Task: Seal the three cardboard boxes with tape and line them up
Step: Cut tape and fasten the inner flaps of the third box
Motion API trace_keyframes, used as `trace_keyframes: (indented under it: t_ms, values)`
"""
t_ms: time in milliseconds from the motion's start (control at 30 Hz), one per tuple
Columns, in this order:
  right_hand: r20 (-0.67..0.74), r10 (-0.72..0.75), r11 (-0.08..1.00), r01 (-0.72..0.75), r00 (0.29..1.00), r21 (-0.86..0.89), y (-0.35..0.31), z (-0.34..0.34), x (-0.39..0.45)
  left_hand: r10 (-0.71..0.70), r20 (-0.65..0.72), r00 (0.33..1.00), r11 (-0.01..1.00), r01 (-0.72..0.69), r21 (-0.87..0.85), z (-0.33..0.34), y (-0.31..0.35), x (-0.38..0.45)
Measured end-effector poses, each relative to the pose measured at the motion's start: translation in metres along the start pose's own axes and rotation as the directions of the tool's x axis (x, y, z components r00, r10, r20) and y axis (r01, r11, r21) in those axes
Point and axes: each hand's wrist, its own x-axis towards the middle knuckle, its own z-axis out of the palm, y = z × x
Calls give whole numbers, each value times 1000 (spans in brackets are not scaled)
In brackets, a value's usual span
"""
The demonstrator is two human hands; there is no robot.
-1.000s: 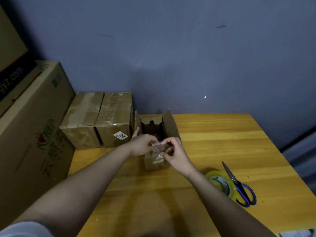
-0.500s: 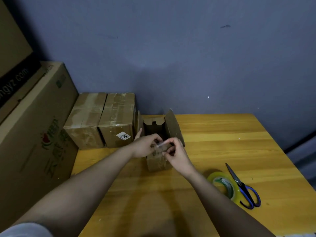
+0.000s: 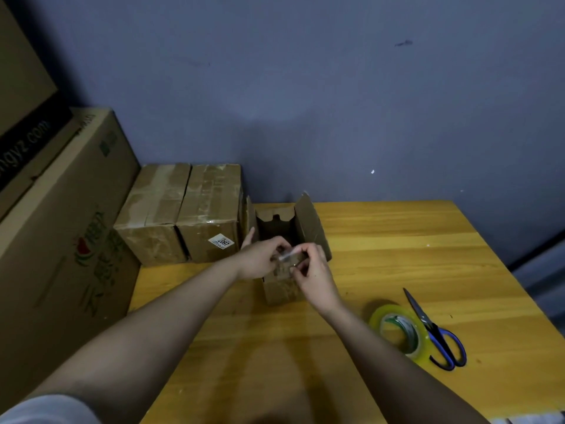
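**Two boxes sealed, the third open**

We have two taped boxes (image 3: 180,209) side by side at the table's (image 3: 397,255) back left. The third box (image 3: 284,270), just beside them, has its flaps up. Our left hand (image 3: 260,261) and right hand (image 3: 315,273) pinch a tape strip (image 3: 289,257) between them over it. We judge closing, sealing and lining up remain.

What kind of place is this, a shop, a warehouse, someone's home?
Probably a small packing corner in a home or storeroom. A plain wooden table stands against a bare wall, taped cardboard boxes sit at its far edge, large cartons are stacked alongside, and a tape roll and scissors lie ready.
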Motion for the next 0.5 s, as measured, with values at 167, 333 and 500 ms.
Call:
trace_keyframes:
  t_ms: [167, 333, 500]
  values:
    - [-46, -2, 998, -1, 999, -60, 0, 4, 0, 2, 11, 1000, 1000, -2, 10, -1, 1, 0]
    - [-80, 4, 994, -13, 997, -105, 0, 8, 0, 18, 25, 1000, 1000, -18, 5, -2, 2, 0]
    - [-106, 7, 989, -22, 994, -144, -2, 11, -1, 37, 9, 999, 999, -37, 13, 0, 1, 0]
